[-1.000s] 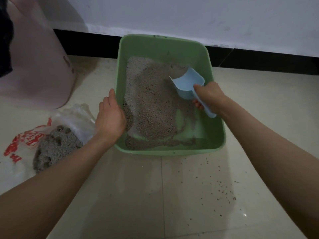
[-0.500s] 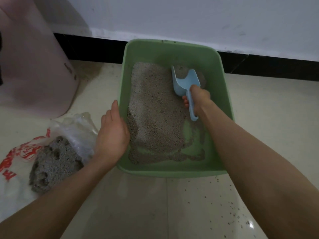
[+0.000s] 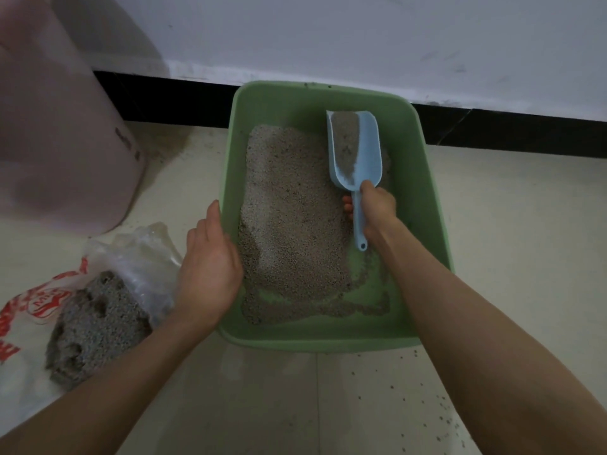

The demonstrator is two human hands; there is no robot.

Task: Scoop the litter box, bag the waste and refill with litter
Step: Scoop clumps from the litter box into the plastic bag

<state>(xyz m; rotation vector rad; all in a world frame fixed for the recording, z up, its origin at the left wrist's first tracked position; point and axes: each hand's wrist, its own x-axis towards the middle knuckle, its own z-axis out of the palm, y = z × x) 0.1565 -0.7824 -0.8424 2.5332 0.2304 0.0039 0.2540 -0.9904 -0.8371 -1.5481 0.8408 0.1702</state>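
Observation:
A green litter box (image 3: 430,198) stands on the tiled floor against the wall. Grey-brown litter (image 3: 289,218) covers its left and middle; the near right of its bottom is mostly bare. My right hand (image 3: 377,208) grips the handle of a light blue scoop (image 3: 356,149), which lies with its open side up near the box's far right and has some litter inside. My left hand (image 3: 208,267) rests on the box's left rim, fingers curled over the edge. Left of the box lies an open plastic bag (image 3: 138,254) with red print, holding grey clumped waste (image 3: 95,326).
A large pink container (image 3: 56,126) stands at the far left by the wall. Stray litter grains (image 3: 437,405) dot the tiles in front of the box on the right. A black skirting strip (image 3: 512,129) runs along the wall behind the box.
The scoop has turned from tilted on its side to open side up and moved toward the far right of the box, now carrying litter. My left hand has stayed on the rim.

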